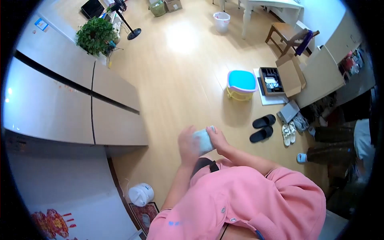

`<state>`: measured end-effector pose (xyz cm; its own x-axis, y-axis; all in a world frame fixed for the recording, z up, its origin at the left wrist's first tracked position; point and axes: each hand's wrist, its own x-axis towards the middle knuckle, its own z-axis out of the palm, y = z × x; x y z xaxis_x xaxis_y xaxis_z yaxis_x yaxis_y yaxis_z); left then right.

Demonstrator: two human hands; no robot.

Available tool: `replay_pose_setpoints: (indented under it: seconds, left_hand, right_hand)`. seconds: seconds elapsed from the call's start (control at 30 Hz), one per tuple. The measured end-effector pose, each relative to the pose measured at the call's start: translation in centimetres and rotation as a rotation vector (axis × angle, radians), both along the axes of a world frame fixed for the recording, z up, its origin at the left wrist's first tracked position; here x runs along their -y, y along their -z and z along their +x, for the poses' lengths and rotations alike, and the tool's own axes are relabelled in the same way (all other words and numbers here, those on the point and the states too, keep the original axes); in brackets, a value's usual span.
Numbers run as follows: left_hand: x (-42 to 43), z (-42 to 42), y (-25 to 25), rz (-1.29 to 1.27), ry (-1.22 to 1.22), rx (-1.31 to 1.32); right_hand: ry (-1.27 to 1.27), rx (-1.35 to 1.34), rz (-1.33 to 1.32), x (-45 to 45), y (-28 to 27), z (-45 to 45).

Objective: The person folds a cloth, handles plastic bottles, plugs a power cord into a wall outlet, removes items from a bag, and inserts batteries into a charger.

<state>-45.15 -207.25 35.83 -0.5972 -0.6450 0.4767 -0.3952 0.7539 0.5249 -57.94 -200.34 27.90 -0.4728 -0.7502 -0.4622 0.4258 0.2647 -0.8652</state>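
In front of my pink shirt, my right hand [218,140] grips a pale blue-green folded cloth [204,141] by its right edge, thumb near the top corner. My left hand [189,145] is at the cloth's left side, smeared by motion. Its fingers are too blurred to show whether they grip or only touch the cloth. Both hands are held above the wooden floor [172,92].
A stool with a blue top [242,81] stands ahead, near an opened cardboard box [290,76]. Black slippers [262,134] lie to the right, where another person's legs [330,158] show. A white bucket [141,195] sits at lower left, below a fridge [52,98].
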Motion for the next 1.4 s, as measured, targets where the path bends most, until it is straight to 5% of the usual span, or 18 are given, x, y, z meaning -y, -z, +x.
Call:
replay_pose_setpoints:
  seconds: [0.1,0.2,0.23,0.33,0.53,0.7,0.73,0.8,0.97,1.4]
  left_hand:
    - [7.5,-2.8,-2.0,-0.145,0.338,0.24]
    - [15.7,-2.9,1.6,0.032,0.225,0.191]
    - [18.4,-3.0,2.6,0.281,0.124,0.176]
    - [25.9,-2.9,3.7,0.556,0.008,0.172]
    - [37.3,-10.3,4.8,1.321,0.244,0.05]
    - [47.8,-18.5,2.3,1.506,0.306,0.223]
    - [49.5,-19.4,2.0,1.55,0.282,0.261]
    - [52.9,-21.8,0.8,1.499,0.18,0.177]
    - [60.8,-27.8,0.2,1.312,-0.07,-0.285]
    - [83.6,-42.1,2.7,1.165,-0.004,-0.172]
  right_hand:
    - [0.165,0.014,-0.015,8.5,-0.9,-1.6]
    - [0.273,-0.023,-0.019,15.3,-2.8,-4.3]
    - [0.335,-0.088,0.007,17.4,-4.0,-5.0]
    - [0.248,-0.135,-0.046,21.7,-2.9,-8.0]
    - [-0.018,-0.284,-0.029,32.1,-2.9,-13.3]
    - [-0.257,-0.542,-0.062,43.9,-2.5,-21.7]
    - [-0.237,-0.386,-0.044,45.7,-2.5,-23.1]
    - [-0.191,-0.083,-0.012,50.1,-5.5,-26.0]
    - [-0.245,0.156,-0.05,59.1,-7.1,-31.8]
    - [0.011,0.082,-0.124,82.9,-6.2,-41.8]
